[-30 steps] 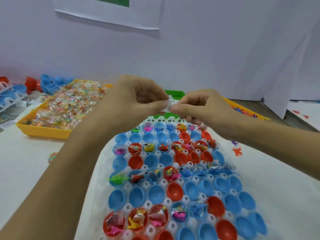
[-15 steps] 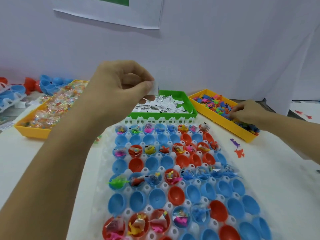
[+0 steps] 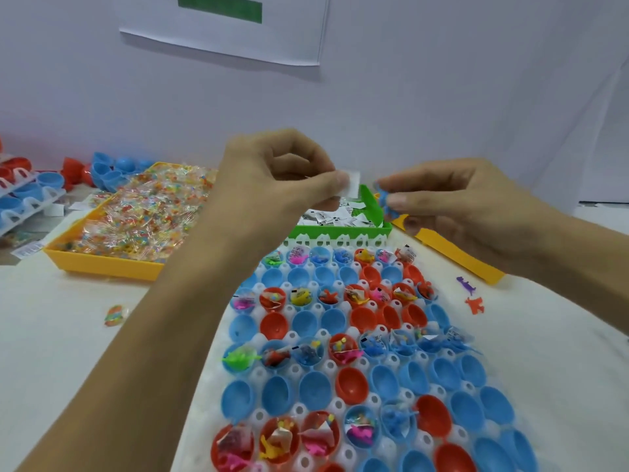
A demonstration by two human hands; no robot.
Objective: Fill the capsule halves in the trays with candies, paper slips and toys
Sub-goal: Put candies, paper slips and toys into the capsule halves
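A white tray [image 3: 561,400] of blue and red capsule halves fills the lower middle; some rows hold candies, slips and toys, others are bare. My left hand [image 3: 272,175] is raised above the tray's far end and pinches a white paper slip [image 3: 352,183]. My right hand [image 3: 456,202] hovers beside it and pinches a small blue toy [image 3: 384,201]. The two hands are close, a small gap apart. Behind them sits the green bin of paper slips [image 3: 372,202].
A yellow bin of wrapped candies [image 3: 102,264] stands at the left. A yellow toy bin [image 3: 452,253] is mostly hidden under my right hand. A loose candy [image 3: 115,315] and two stray toys [image 3: 471,294] lie on the table. Spare capsule halves [image 3: 109,172] are piled far left.
My right hand left the toy bin and came up beside my left hand, now holding a blue toy. My left hand kept hold of the paper slip.
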